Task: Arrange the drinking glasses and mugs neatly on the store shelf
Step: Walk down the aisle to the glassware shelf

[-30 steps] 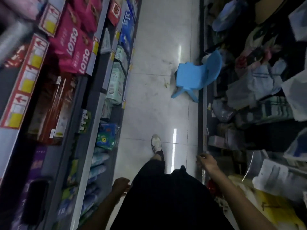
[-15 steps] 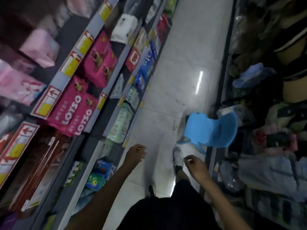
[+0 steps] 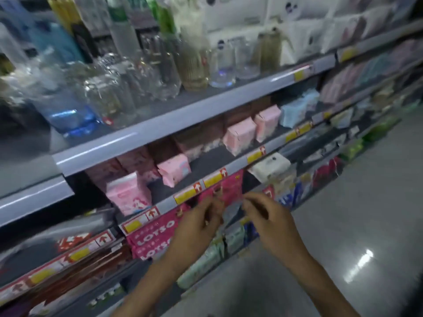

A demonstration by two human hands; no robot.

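Several clear drinking glasses (image 3: 142, 78) crowd the upper grey shelf (image 3: 160, 126), blurred by motion. Among them are a blue-tinted glass (image 3: 68, 110), a ribbed amber glass (image 3: 194, 65), a clear mug (image 3: 223, 62) and a smoky jug-like glass (image 3: 270, 51). My left hand (image 3: 201, 223) and my right hand (image 3: 267, 216) are raised side by side well below that shelf, in front of the pink boxes. Both hold nothing; the fingers are loosely curled and apart.
Pink cartons (image 3: 240, 136) fill the middle shelf, and pink LOTSO boxes (image 3: 155, 234) sit lower down. Yellow and red price tags (image 3: 212, 179) line the shelf edges. White boxed goods (image 3: 247, 12) stand behind the glasses. The glossy aisle floor (image 3: 354, 236) stretches to the right.
The view has swung up from the aisle floor and blue chair to the shelves on the left. Both hands have risen and come together in front of me.
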